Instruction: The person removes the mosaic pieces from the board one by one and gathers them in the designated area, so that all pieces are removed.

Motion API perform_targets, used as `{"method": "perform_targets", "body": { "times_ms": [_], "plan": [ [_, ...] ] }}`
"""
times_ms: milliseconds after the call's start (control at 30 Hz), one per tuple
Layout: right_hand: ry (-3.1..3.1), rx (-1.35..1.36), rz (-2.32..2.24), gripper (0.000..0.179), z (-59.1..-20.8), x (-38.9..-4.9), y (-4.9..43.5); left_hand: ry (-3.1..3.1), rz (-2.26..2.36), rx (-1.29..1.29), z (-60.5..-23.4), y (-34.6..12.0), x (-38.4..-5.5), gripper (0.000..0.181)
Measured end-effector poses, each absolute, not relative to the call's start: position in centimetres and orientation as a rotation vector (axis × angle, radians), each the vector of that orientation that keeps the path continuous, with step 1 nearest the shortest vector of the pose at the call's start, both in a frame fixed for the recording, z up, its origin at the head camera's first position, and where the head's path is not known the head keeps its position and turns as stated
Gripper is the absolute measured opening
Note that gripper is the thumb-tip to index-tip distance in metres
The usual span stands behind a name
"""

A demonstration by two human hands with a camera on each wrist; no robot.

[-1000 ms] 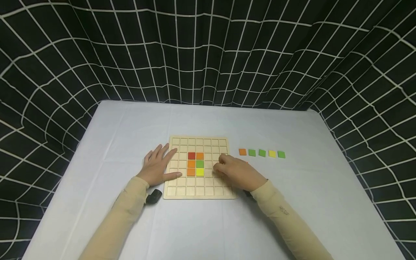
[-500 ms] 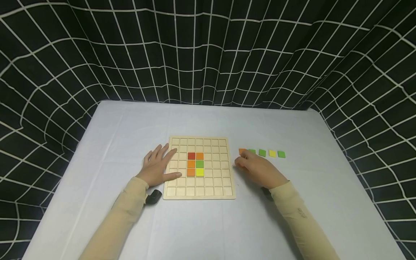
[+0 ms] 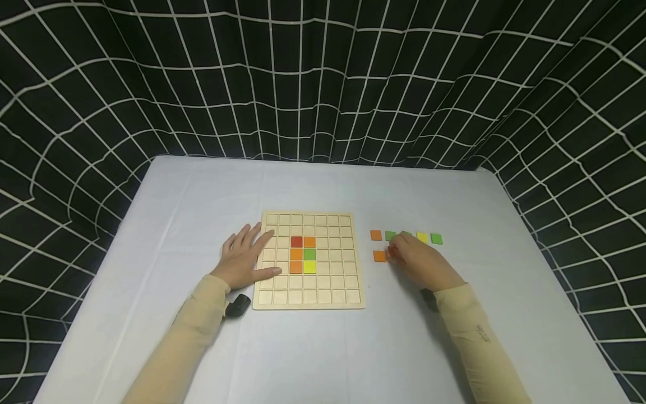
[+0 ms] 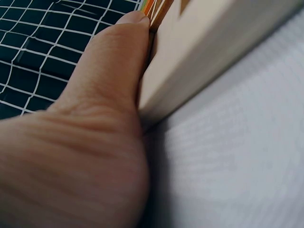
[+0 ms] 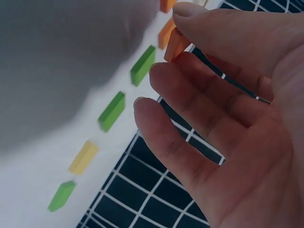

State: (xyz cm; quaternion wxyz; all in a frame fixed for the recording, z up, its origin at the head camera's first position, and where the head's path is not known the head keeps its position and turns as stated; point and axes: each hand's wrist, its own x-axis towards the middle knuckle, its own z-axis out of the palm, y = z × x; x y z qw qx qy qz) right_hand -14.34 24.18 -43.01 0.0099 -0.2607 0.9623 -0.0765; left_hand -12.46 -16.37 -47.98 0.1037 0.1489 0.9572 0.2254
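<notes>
The board (image 3: 333, 283) was of a pale wood colour, with a grid of thin darker lines. On it the colours stood in pairs: a red tile (image 3: 296, 242) with an orange one, an orange one with a green tile (image 3: 309, 254), and an orange one with a yellow tile (image 3: 309, 267). The loose row (image 3: 422, 238) was orange, green, green, yellow, green. The pinched tile (image 5: 175, 45) was also orange. The cloth (image 3: 292, 353) was plain white; the curtain (image 3: 298, 92) was black, with white grid lines. Both sleeves (image 3: 176, 336) were beige.
</notes>
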Motion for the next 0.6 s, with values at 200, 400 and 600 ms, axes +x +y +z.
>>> {"method": "perform_targets", "body": {
  "times_ms": [200,400,600],
  "plan": [
    [3.005,-0.819,-0.21,0.01,-43.6,-14.5,25.0,2.824,0.661,0.436,-48.2,-16.4,-12.6,0.093],
    [2.997,-0.806,-0.2,0.008,-43.9,-14.4,25.1,2.831,0.652,0.437,-48.5,-16.4,-12.7,0.093],
    [2.999,-0.801,-0.2,0.011,-44.3,-14.5,25.3,2.838,0.658,0.444,-48.8,-16.5,-12.8,0.094]
  ]
}}
